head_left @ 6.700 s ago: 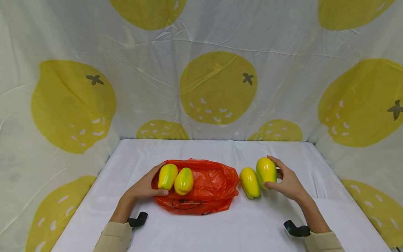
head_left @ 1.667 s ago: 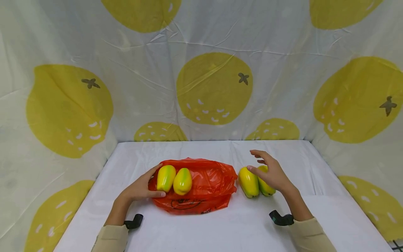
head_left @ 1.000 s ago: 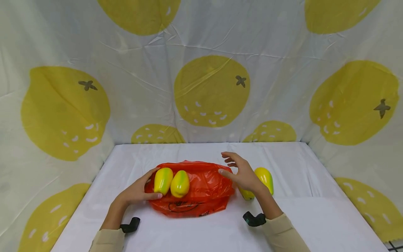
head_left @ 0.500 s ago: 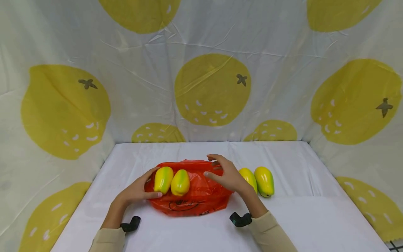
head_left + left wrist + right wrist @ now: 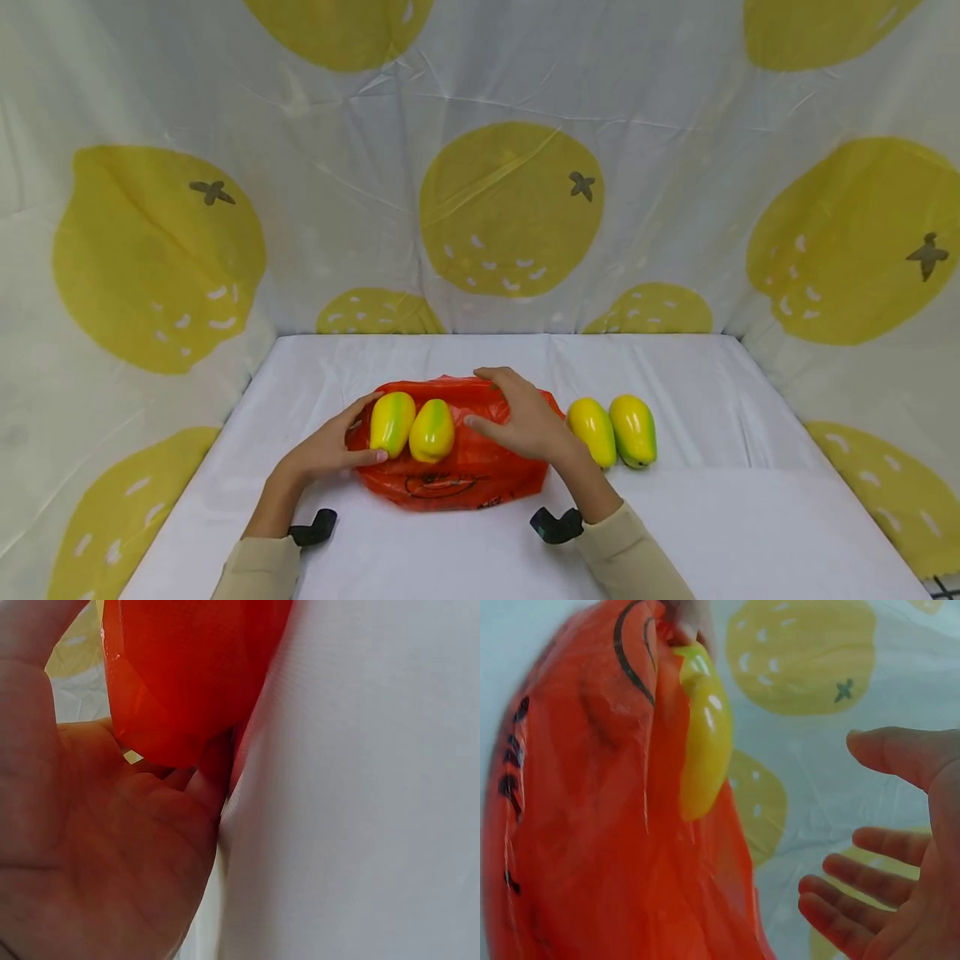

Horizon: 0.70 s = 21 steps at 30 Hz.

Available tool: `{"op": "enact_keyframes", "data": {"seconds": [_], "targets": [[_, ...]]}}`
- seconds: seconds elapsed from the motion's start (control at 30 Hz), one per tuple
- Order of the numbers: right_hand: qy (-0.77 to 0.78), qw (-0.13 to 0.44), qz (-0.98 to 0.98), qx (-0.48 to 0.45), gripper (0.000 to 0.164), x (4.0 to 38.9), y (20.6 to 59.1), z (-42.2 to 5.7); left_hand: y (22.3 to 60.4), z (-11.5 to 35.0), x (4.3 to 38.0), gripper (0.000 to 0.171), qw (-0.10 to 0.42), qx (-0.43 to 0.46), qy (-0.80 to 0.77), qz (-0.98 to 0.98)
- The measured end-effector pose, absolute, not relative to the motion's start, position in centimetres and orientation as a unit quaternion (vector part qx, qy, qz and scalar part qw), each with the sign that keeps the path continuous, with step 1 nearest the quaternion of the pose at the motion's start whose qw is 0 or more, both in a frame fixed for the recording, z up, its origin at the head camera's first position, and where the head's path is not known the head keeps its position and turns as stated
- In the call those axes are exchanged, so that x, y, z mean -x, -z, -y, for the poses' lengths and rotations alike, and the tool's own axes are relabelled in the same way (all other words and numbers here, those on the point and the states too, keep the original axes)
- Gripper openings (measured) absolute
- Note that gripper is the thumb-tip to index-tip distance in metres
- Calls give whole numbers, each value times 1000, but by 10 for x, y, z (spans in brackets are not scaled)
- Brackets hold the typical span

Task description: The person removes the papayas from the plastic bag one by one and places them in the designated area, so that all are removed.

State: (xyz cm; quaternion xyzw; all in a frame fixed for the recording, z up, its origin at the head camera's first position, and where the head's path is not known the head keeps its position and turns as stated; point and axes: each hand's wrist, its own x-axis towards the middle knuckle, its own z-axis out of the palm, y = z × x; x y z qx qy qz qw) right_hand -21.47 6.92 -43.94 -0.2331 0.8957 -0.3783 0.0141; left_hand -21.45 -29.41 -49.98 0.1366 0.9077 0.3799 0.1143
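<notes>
A red plastic bag [image 5: 480, 479] lies on the white table, two glossy yellow-green papaya-like fruits on its left part: a left one [image 5: 392, 425] and a right one [image 5: 432, 432]. My left hand [image 5: 330, 446] grips the bag's left end, thumb at the front by the left fruit; its other fingers go behind the red plastic in the left wrist view. Over the bag's right part hovers my right hand [image 5: 528, 421], fingers spread and nothing in them; the right wrist view shows its fingers [image 5: 866, 877] apart from the bag.
Two more such fruits lie side by side right of the bag, a nearer-to-bag one [image 5: 592, 432] and an outer one [image 5: 633, 431]. A cloth wall printed with lemons [image 5: 513, 208] encloses the table [image 5: 465, 558] at back and sides.
My right hand set its fruit down beside the other at the right, let go, and moved left over the bag. My left hand stays at the bag's left end.
</notes>
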Motion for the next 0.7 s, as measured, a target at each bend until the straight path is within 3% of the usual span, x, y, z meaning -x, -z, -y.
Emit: {"op": "enact_keyframes", "data": {"seconds": [0.37,0.7], "targets": [[473,77,-849,220,68,221,459,-53,500,293,217,106,106,-155,-387,-903],[441,97,-875,177,83,219,475,-18,502,297,215,104,106,-163,-409,-891]]}}
